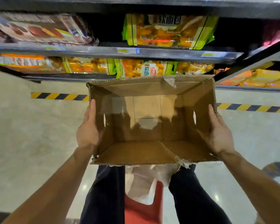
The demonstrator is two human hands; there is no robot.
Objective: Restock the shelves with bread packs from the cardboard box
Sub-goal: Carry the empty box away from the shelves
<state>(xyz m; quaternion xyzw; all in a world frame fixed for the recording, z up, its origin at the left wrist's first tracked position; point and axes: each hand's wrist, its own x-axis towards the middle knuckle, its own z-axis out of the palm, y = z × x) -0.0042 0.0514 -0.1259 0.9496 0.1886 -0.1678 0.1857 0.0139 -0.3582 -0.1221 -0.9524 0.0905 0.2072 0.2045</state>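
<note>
Pressing left hand (87, 128) and right hand (220, 133), fingers straight, against the sides of an empty, tape-torn brown cardboard box (141, 151), just near of shelves (103, 51) holding yellow bread packs (166, 31).

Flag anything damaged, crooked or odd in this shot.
The cardboard box holds no bread packs, and torn tape hangs ragged off its near edge. On the upper shelf, the green-edged bread pack sits slightly askew, with dark gaps on both sides. Nothing looks spilled.
</note>
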